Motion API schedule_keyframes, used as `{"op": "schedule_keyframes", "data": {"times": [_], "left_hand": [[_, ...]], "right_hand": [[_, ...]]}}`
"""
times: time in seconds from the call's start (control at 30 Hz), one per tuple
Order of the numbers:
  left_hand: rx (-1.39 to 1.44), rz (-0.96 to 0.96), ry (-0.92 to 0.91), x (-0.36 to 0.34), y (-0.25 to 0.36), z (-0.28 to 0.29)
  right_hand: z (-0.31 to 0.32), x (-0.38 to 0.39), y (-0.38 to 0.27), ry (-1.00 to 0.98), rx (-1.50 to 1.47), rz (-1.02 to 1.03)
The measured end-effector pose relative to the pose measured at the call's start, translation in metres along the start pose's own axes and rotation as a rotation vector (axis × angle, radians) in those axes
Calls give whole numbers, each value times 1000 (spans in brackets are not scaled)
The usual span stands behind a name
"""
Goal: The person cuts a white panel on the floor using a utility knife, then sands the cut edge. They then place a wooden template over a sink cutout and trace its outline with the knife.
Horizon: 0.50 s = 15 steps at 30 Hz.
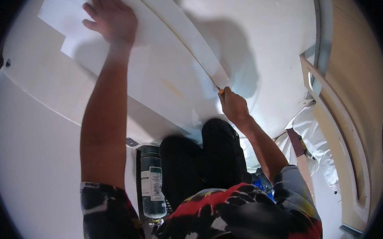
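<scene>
A white sheet (155,57) lies across the pale curved surface below me, crossed diagonally by a thin yellowish line or strip (170,27). My left hand (110,18) rests on the sheet at upper left, fingers spread. My right hand (235,104) is closed on a small orange tool (221,91) at the lower end of that line; I cannot make out the tool's working end. My knees (218,142) are at the sheet's near edge.
A dark green cylinder (149,188) with a label lies beside my left leg. Right of me stand tan wooden panels (358,85), a cut-out board (344,132), crumpled clear plastic (318,143) and blue items (261,186). A smooth white surface (34,146) fills the left side.
</scene>
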<state>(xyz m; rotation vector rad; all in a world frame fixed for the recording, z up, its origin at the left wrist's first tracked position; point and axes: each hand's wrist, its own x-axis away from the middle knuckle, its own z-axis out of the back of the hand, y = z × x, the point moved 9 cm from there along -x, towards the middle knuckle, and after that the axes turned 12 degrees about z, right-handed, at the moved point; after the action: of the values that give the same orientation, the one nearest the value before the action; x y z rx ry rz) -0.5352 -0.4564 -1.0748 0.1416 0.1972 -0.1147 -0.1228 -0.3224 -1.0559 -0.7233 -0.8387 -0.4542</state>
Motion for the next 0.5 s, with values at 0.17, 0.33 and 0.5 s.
{"op": "schedule_keyframes", "data": {"times": [0.17,0.33,0.5], "left_hand": [[-56,-27,82,3,-13,-13],[59,-97,57,2,-2,-1],[79,-280,-48,7,11,-11]], "right_hand": [[-55,66,73,-44,32,-52],[-92,115,122,41,-14,-51],[-135,192,186,-33,1,-238]]}}
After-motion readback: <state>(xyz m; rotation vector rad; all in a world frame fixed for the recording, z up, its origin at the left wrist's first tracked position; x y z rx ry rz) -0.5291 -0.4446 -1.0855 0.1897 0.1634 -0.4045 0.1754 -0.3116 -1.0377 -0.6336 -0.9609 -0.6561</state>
